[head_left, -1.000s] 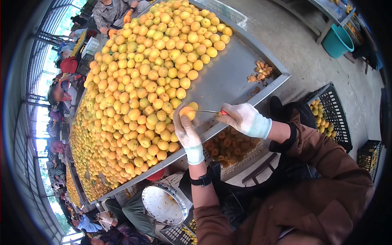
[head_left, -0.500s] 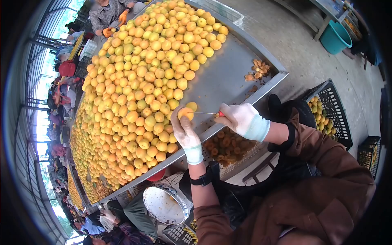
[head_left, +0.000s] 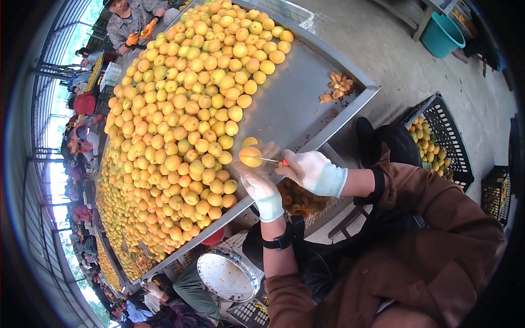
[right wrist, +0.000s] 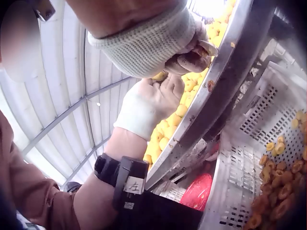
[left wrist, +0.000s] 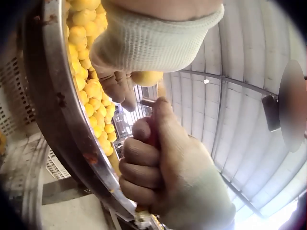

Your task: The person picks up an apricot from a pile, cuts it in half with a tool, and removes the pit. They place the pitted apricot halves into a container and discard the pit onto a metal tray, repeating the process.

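Observation:
White knit gloves cover both hands. My left hand holds a yellow-orange apricot at its fingers, over the metal table near its edge; some fingers blur in the head view. In the left wrist view the apricot shows beside the palm. My right hand grips a small knife by its red handle, fingers curled round it. The thin blade reaches left to the apricot's side. Just behind lies another apricot, beside the big apricot pile.
The metal table has a raised rim. Pitted pieces lie in its corner. Below the edge, a white perforated crate holds apricot halves. A black crate stands right, a white basin below. Someone in orange gloves sits opposite.
The left hand has turned about the apricot, its fingers shifting to the right and opening somewhat. The knife has come closer, its blade now at the fruit. The head view has shifted slightly.

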Demonstrator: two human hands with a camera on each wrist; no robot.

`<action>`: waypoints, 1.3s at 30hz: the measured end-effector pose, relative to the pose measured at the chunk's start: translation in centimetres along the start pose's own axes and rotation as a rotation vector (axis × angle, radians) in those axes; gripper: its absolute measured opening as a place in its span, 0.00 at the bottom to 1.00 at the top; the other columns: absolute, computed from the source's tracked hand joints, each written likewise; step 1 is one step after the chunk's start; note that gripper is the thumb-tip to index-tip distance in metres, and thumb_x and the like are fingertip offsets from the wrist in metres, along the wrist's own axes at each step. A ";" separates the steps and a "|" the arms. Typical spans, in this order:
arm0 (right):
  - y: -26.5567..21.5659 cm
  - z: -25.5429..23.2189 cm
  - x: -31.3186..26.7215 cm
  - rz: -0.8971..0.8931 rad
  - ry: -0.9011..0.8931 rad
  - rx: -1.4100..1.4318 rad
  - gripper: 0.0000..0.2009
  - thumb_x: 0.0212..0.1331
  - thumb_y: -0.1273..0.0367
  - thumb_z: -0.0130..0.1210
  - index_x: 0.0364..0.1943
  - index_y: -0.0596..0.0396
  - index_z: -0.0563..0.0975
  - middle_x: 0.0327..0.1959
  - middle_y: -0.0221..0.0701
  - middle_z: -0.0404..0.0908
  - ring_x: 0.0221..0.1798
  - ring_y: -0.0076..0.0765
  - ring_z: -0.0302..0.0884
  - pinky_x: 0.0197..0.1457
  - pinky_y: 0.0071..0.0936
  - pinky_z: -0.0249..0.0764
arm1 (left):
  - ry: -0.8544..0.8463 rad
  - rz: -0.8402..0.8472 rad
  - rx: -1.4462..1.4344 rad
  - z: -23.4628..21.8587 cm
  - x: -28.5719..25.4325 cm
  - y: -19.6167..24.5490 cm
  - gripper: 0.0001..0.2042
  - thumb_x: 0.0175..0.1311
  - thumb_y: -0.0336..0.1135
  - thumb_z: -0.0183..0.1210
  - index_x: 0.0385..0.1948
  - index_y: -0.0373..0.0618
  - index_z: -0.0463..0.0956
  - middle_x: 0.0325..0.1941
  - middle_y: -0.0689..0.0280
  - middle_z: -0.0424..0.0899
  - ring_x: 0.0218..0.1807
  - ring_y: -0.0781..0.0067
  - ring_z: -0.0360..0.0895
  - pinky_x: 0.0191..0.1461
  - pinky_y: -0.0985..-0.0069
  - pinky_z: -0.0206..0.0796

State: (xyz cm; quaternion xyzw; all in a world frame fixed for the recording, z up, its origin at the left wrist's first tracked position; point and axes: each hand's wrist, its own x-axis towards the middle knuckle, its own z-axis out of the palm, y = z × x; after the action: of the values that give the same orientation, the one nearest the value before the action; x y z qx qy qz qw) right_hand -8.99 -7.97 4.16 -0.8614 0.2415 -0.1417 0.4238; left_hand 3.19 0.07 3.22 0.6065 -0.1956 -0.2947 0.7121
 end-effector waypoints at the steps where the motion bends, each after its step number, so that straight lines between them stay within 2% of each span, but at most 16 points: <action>1: 0.1 0.2 0.0 -0.019 0.025 0.019 0.20 0.69 0.53 0.46 0.39 0.59 0.69 0.23 0.45 0.79 0.29 0.57 0.80 0.30 0.45 0.76 | -0.004 -0.035 -0.093 0.0 0.2 -0.2 0.37 0.69 0.68 0.37 0.56 0.37 0.66 0.52 0.50 0.78 0.51 0.54 0.78 0.52 0.64 0.71; 2: 0.1 0.4 0.0 -0.017 0.025 0.019 0.20 0.69 0.53 0.46 0.39 0.59 0.69 0.23 0.45 0.79 0.29 0.57 0.80 0.30 0.45 0.76 | -0.007 -0.069 -0.186 0.0 0.3 -0.4 0.37 0.68 0.69 0.39 0.55 0.37 0.67 0.55 0.45 0.78 0.50 0.51 0.77 0.51 0.62 0.71; 7: 0.2 0.9 0.2 -0.094 0.100 0.034 0.13 0.65 0.62 0.54 0.40 0.58 0.69 0.23 0.43 0.77 0.27 0.56 0.78 0.26 0.45 0.73 | -0.105 -0.165 -0.435 -0.9 0.7 -1.5 0.38 0.66 0.70 0.41 0.60 0.40 0.64 0.62 0.44 0.72 0.60 0.50 0.71 0.58 0.61 0.67; 10: 1.0 1.2 0.4 -0.114 0.107 -0.071 0.19 0.68 0.54 0.48 0.41 0.58 0.69 0.23 0.45 0.79 0.29 0.57 0.79 0.29 0.45 0.75 | -0.245 -0.199 -0.506 -1.8 1.1 -1.5 0.37 0.67 0.68 0.41 0.63 0.43 0.62 0.66 0.48 0.67 0.62 0.53 0.69 0.62 0.60 0.63; 12: 0.7 0.9 0.6 -0.218 0.207 -0.044 0.16 0.66 0.57 0.52 0.39 0.57 0.69 0.23 0.44 0.79 0.28 0.56 0.79 0.29 0.46 0.74 | -0.111 0.058 -0.218 -0.2 1.2 -1.2 0.36 0.68 0.67 0.41 0.63 0.45 0.62 0.64 0.58 0.69 0.63 0.57 0.68 0.61 0.59 0.62; 13: 1.2 1.1 0.7 -0.235 0.253 -0.030 0.14 0.66 0.59 0.53 0.39 0.57 0.70 0.23 0.45 0.79 0.29 0.57 0.78 0.29 0.46 0.73 | -0.049 0.162 0.005 -1.0 1.6 -2.7 0.31 0.72 0.59 0.44 0.64 0.42 0.61 0.64 0.56 0.69 0.62 0.59 0.69 0.63 0.60 0.62; 14: 1.5 1.4 0.7 -0.244 0.301 -0.018 0.13 0.65 0.61 0.55 0.38 0.57 0.70 0.23 0.46 0.78 0.29 0.58 0.78 0.29 0.47 0.72 | 0.067 0.405 0.612 -2.8 1.6 -4.7 0.25 0.74 0.47 0.46 0.64 0.39 0.61 0.62 0.56 0.69 0.61 0.61 0.69 0.62 0.64 0.64; 15: 0.7 1.1 0.7 -0.228 0.275 -0.008 0.12 0.65 0.62 0.55 0.38 0.58 0.70 0.23 0.47 0.77 0.29 0.59 0.77 0.29 0.47 0.71 | 0.048 0.329 0.297 -0.4 0.5 0.0 0.22 0.72 0.37 0.47 0.64 0.36 0.62 0.62 0.55 0.69 0.61 0.65 0.67 0.66 0.72 0.58; 16: 0.0 0.5 0.5 -0.205 0.252 -0.009 0.12 0.65 0.64 0.55 0.38 0.58 0.69 0.23 0.48 0.76 0.30 0.60 0.76 0.29 0.48 0.70 | 0.056 0.318 0.257 -0.5 0.8 -0.4 0.20 0.73 0.38 0.48 0.61 0.35 0.64 0.54 0.58 0.73 0.53 0.69 0.71 0.57 0.74 0.66; 19: -0.1 0.6 0.7 -0.131 0.146 0.025 0.12 0.66 0.63 0.53 0.38 0.58 0.69 0.22 0.49 0.75 0.30 0.62 0.75 0.29 0.49 0.68 | 0.087 0.345 0.248 -0.2 0.4 0.2 0.19 0.72 0.43 0.50 0.53 0.34 0.71 0.44 0.61 0.78 0.44 0.71 0.73 0.51 0.76 0.66; 24: 0.4 2.0 0.8 -0.117 0.171 -0.012 0.12 0.67 0.63 0.52 0.38 0.58 0.68 0.22 0.50 0.75 0.30 0.63 0.75 0.29 0.49 0.68 | 0.165 0.270 0.313 0.0 -0.1 -0.5 0.23 0.74 0.50 0.47 0.44 0.34 0.75 0.37 0.62 0.81 0.38 0.71 0.75 0.46 0.75 0.68; 27: 0.6 2.3 0.9 -0.112 0.168 -0.036 0.12 0.67 0.63 0.52 0.39 0.58 0.68 0.22 0.50 0.75 0.30 0.63 0.75 0.28 0.50 0.68 | 0.117 0.160 0.106 0.1 0.0 -1.3 0.28 0.74 0.58 0.41 0.38 0.36 0.75 0.36 0.62 0.81 0.38 0.75 0.76 0.44 0.77 0.68; 31: 0.7 2.4 0.9 -0.116 0.167 0.035 0.12 0.68 0.63 0.51 0.39 0.60 0.69 0.23 0.50 0.75 0.31 0.64 0.74 0.29 0.48 0.68 | 0.054 0.072 0.018 -0.3 -0.2 -0.7 0.28 0.74 0.57 0.41 0.38 0.35 0.75 0.36 0.62 0.82 0.37 0.74 0.77 0.43 0.77 0.69; 34: 0.1 1.2 1.2 -0.107 0.087 0.135 0.12 0.69 0.63 0.50 0.39 0.61 0.71 0.25 0.51 0.75 0.33 0.65 0.74 0.31 0.47 0.68 | 0.028 0.028 0.051 -0.6 0.1 0.0 0.21 0.74 0.50 0.47 0.41 0.35 0.73 0.34 0.61 0.80 0.36 0.71 0.75 0.42 0.72 0.69; 37: -0.2 0.2 1.2 -0.170 0.124 0.157 0.13 0.70 0.63 0.48 0.38 0.62 0.73 0.26 0.52 0.75 0.35 0.65 0.73 0.33 0.47 0.68 | 0.016 0.053 0.202 -0.2 0.0 0.6 0.18 0.72 0.45 0.50 0.44 0.35 0.72 0.36 0.59 0.80 0.37 0.68 0.76 0.42 0.70 0.70; 39: 0.2 0.3 1.4 -0.175 0.104 0.172 0.14 0.70 0.63 0.48 0.39 0.62 0.74 0.26 0.52 0.75 0.35 0.65 0.74 0.33 0.48 0.67 | 0.007 0.214 0.260 0.0 0.1 0.4 0.19 0.71 0.46 0.50 0.50 0.37 0.69 0.39 0.57 0.82 0.40 0.69 0.78 0.45 0.74 0.70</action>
State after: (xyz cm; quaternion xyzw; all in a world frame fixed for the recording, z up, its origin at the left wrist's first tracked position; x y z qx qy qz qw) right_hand -7.78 -8.63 3.87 -0.8311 0.1739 -0.2429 0.4691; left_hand 3.37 0.07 3.59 0.6702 -0.2933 -0.1872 0.6556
